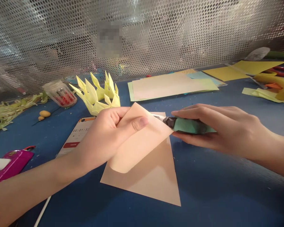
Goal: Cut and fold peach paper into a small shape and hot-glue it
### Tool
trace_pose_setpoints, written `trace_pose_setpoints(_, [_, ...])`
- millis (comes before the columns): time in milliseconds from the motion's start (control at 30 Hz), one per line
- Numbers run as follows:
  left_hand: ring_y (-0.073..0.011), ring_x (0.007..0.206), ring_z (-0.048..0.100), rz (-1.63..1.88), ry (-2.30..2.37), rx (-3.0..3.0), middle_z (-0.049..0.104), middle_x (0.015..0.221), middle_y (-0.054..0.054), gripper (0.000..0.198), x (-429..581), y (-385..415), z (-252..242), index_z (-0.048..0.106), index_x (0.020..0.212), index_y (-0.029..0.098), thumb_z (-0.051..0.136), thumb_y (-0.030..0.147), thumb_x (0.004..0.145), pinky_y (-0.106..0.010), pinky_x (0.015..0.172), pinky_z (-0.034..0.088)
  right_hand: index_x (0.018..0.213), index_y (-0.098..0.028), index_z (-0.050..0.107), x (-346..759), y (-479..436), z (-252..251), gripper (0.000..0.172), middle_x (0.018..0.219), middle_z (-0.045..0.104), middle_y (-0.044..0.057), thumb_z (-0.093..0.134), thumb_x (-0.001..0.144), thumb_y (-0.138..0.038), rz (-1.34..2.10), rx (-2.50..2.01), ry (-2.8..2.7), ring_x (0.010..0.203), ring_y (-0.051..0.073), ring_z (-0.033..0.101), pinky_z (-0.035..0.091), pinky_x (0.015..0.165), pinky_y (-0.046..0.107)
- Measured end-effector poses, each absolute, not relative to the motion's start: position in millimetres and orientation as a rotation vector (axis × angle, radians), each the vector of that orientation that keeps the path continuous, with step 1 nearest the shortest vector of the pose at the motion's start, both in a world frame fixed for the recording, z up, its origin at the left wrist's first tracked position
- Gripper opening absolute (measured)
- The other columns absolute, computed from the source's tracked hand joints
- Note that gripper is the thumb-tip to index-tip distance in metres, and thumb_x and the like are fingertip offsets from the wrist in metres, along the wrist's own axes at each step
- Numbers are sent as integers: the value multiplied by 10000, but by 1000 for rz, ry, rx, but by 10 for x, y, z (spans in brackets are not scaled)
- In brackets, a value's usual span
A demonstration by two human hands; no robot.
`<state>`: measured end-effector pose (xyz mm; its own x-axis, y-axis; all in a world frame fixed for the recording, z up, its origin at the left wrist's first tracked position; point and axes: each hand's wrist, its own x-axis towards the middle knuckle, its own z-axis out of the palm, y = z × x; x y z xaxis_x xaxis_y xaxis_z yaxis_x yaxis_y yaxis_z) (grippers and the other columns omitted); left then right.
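Note:
My left hand (113, 132) pinches a folded sheet of peach paper (142, 142), thumb on top and the other fingers behind it. The fold is lifted above the sheet's lower flap (153, 183), which spreads over the table. From the right, my right hand (217, 126) grips a knife (189, 125) with a green handle and black collar. Its pale metal blade points left, partly hidden behind the paper's upper right edge. Just beyond my left hand stands a pale yellow paper crown (97, 94) with pointed folds.
A phone (72, 135) showing a timer lies under my left wrist. Stacked paper sheets (165, 86) lie at the back, with yellow paper (246, 70) farther right. A glass jar (60, 93), purple object (14, 164) and white cable (42, 212) are left. Perforated metal (156, 37) borders the blue table (222, 192).

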<state>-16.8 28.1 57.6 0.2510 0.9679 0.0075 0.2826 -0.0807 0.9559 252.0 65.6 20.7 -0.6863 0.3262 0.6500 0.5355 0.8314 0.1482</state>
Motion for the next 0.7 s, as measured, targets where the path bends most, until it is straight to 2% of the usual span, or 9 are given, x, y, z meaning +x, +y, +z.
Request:
trace_pose_setpoints(167, [-150,719,707,1003,1085,1338,743,794,27,205,-137,200,567,739,847,246,764,439,910,-181,601,558,1340,-176,555,2555,588,335,399,1101,778,104,629,1001,-372,-737,-637,-2354,928,265,747,535,778,365])
trace_pose_setpoints(300, [-173,818,739,978,1032,1198,775,875,16,206,-94,139,544,738,903,256,697,447,966,-227,713,588,1559,-213,392,2615,629,399,617,1277,725,132,633,996,-290,-850,-680,-2373,1026,317,724,529,857,427])
trace_pose_setpoints(367, [-196,883,752,895,1043,1138,790,961,-12,231,-90,146,506,741,974,248,659,463,986,-261,776,591,1586,-231,360,2642,712,387,589,1261,726,127,557,1035,-303,-842,-613,-2441,1027,309,728,544,876,435])
trace_pose_setpoints(433, [-215,909,759,783,1166,1087,790,1010,-35,266,-105,179,460,725,1072,237,662,476,974,-284,791,587,1516,-219,474,2659,807,342,462,1216,732,118,474,1071,-342,-754,-538,-2541,1017,280,737,564,900,414])
trace_pose_setpoints(533, [-256,977,751,571,1351,1090,779,1034,-48,339,-159,256,401,685,1161,233,640,503,960,-319,798,572,1378,-134,612,2661,909,243,430,1161,718,129,361,1104,-349,-507,-491,-2695,955,244,751,605,805,375])
trace_pose_setpoints(633, [-289,1052,718,386,1435,1334,765,1069,-49,368,-222,329,369,707,1078,236,565,558,971,-319,796,531,1378,-104,613,2640,937,155,466,1149,702,125,342,1108,-369,-306,-505,-2776,881,227,761,612,689,361])
trace_pose_setpoints(700, [-305,1044,704,323,1549,1512,759,1092,-58,418,-257,360,362,723,1032,233,530,597,966,-306,731,496,1391,-114,608,2621,928,114,471,1154,704,119,351,1105,-386,-253,-548,-2806,859,224,765,609,676,360])
